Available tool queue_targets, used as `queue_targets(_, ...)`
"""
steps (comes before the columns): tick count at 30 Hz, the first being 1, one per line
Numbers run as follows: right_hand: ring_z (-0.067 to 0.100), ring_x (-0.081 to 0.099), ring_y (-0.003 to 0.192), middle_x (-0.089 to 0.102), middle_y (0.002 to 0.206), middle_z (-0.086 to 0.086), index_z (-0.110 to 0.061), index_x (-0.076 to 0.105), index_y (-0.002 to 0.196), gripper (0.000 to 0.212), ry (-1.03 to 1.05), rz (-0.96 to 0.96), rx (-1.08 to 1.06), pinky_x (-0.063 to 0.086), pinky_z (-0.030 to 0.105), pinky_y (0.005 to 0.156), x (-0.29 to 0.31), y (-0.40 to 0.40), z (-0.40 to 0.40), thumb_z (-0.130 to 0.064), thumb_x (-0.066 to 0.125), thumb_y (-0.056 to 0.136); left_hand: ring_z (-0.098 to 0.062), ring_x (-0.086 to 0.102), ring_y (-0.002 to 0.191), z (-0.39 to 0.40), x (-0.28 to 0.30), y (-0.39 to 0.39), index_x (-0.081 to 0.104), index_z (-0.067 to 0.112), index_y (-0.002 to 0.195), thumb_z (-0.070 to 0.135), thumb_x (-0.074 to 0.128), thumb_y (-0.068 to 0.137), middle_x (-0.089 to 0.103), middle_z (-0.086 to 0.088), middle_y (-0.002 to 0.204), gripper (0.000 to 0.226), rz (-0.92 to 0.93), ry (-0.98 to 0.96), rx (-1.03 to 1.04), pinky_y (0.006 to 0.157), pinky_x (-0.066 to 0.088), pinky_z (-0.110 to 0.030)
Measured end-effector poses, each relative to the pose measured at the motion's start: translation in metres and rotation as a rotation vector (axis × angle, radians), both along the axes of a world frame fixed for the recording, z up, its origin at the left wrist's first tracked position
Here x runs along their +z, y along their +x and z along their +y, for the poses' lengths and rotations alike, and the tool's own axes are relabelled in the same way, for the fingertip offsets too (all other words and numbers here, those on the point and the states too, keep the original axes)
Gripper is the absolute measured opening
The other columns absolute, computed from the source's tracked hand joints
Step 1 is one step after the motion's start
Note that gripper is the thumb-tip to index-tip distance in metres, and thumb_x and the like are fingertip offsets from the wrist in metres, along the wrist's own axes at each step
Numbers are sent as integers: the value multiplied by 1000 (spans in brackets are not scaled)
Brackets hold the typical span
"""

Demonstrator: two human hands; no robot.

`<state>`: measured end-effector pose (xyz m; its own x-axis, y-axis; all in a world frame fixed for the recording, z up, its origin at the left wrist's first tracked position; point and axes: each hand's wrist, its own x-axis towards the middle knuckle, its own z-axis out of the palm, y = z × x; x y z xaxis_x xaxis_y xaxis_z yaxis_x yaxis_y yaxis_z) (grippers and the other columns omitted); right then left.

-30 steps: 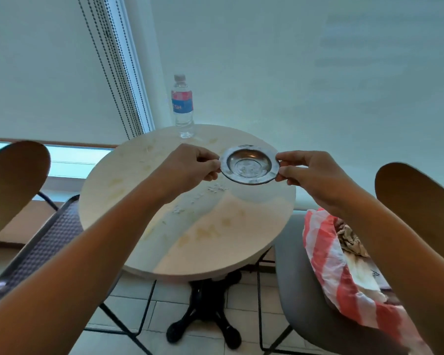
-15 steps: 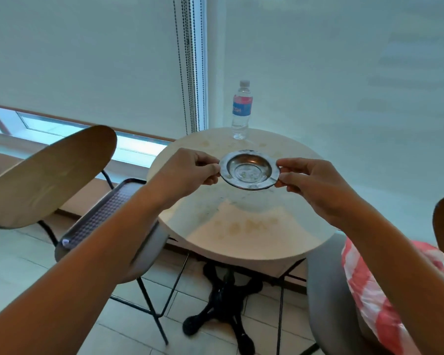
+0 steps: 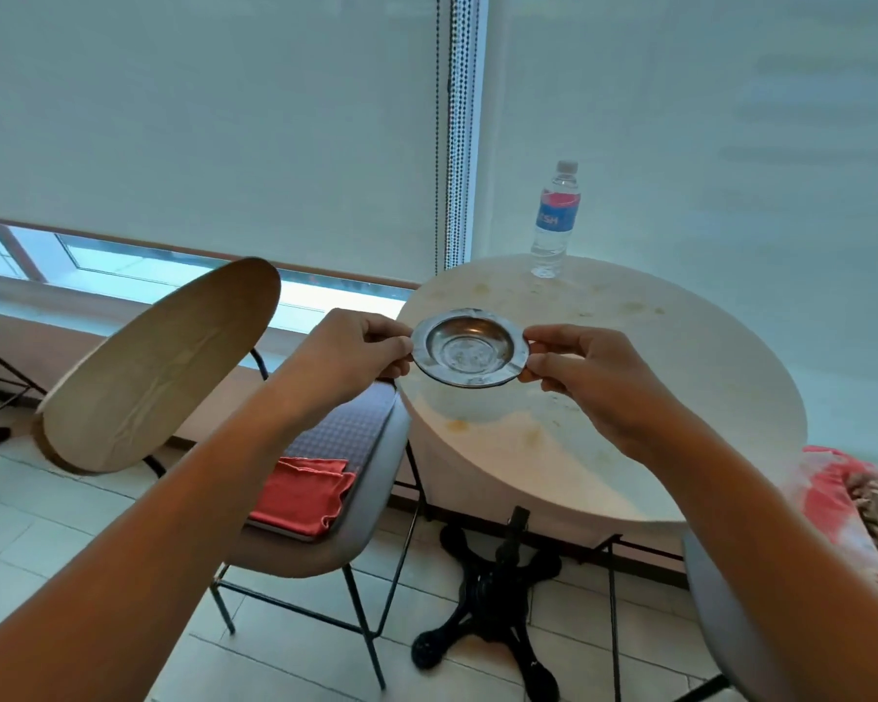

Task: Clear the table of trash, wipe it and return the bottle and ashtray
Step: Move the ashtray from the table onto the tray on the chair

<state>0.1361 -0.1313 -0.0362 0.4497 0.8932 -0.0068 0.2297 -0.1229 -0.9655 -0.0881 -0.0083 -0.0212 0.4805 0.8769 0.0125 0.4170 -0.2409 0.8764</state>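
The left hand point(image 3: 348, 354) and right hand point(image 3: 591, 374) are pinching the metal ashtray point(image 3: 470, 347) at its 9 and 3 o'clock rims, fingers clamped. The bottle point(image 3: 554, 220) is standing at the table's point(image 3: 680, 377) 12 o'clock edge.

Ashtray held over the near-left edge of the counter, bottle at the far edge.

The ashtray point(image 3: 470, 345) is held above the counter point(image 3: 680, 377), between the left hand point(image 3: 348, 354) at its left rim and the right hand point(image 3: 596, 380) at its right rim; each rim is pinched by fingers point(image 3: 541, 342). The bottle point(image 3: 553, 220) is stood upright at the far edge of the counter, well behind the ashtray, before the blind point(image 3: 199, 119). A chair point(image 3: 325, 499) is placed left of the counter, with a folded cloth point(image 3: 302, 494) laid on its seat. At the right, beside the counter, a bag point(image 3: 842, 504) is seen on a second chair point(image 3: 731, 615).
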Motion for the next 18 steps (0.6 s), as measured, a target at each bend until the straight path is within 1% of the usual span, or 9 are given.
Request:
queue_targets(3, 19, 75, 86, 73, 98, 7, -7, 66, 125, 34, -9, -28, 2, 54, 24, 73, -4, -28, 17, 0, 66, 92, -2, 68, 67, 15, -5, -27, 74, 14, 107, 15, 65, 95, 75, -3, 82, 15, 18, 15, 17, 62, 51, -9)
queue_targets(6, 23, 74, 88, 73, 94, 5, -10, 68, 121, 32, -13, -66, 11, 57, 28, 77, -9, -57, 33, 0, 66, 91, -6, 69, 73, 26, -13, -54, 72, 13, 113, 16, 64, 95, 75, -3, 85, 19, 27, 0, 46, 69, 55, -13)
queue_targets(9, 23, 74, 86, 73, 93, 4, -15, 69, 116, 30, -5, -92, 34, 58, 30, 78, -14, -83, 47, 0, 66, 91, -2, 67, 70, 31, -21, -79, 70, 11, 115, 13, 61, 97, 74, -7, 90, 20, 10, -34, 66, 64, 51, -9)
queue_targets(11, 22, 73, 84, 73, 93, 2, -23, 69, 111, 31, -6, -126, 54, 58, 30, 77, -18, -98, 57, -1, 67, 90, 2, 67, 67, 33, -25, -94, 69, 19, 111, 15, 60, 98, 74, -3, 88, 17, 10, -37, 92, 63, 51, -9)
queue_targets(13, 19, 73, 83, 73, 93, 0, -24, 69, 113, 32, -5, -169, 68, 58, 31, 77, -25, -110, 66, -3, 68, 88, 2, 68, 69, 35, -31, -108, 69, 27, 108, 18, 61, 98, 74, 2, 84, 16, 18, -37, 127, 67, 55, -12)
queue_targets(14, 16, 73, 82, 73, 93, -2, -23, 70, 115, 33, -7, -188, 78, 59, 33, 79, -29, -115, 71, -4, 69, 88, 1, 68, 71, 37, -34, -115, 69, 28, 108, 18, 61, 97, 75, 3, 83, 16, 15, -39, 150, 67, 55, -13)
queue_targets(16, 12, 73, 81, 73, 94, -4, -19, 69, 122, 35, -16, -210, 103, 60, 37, 85, -36, -125, 79, -7, 69, 89, 0, 70, 73, 39, -41, -127, 70, 23, 113, 17, 62, 97, 75, 4, 83, 19, 12, -34, 201, 66, 54, -13)
queue_targets(18, 10, 73, 81, 73, 99, -5, -17, 66, 128, 38, -18, -216, 137, 60, 39, 87, -43, -133, 85, -9, 68, 91, 0, 69, 73, 38, -47, -136, 70, 18, 118, 16, 62, 96, 75, 3, 86, 23, 14, -25, 241, 66, 54, -13)
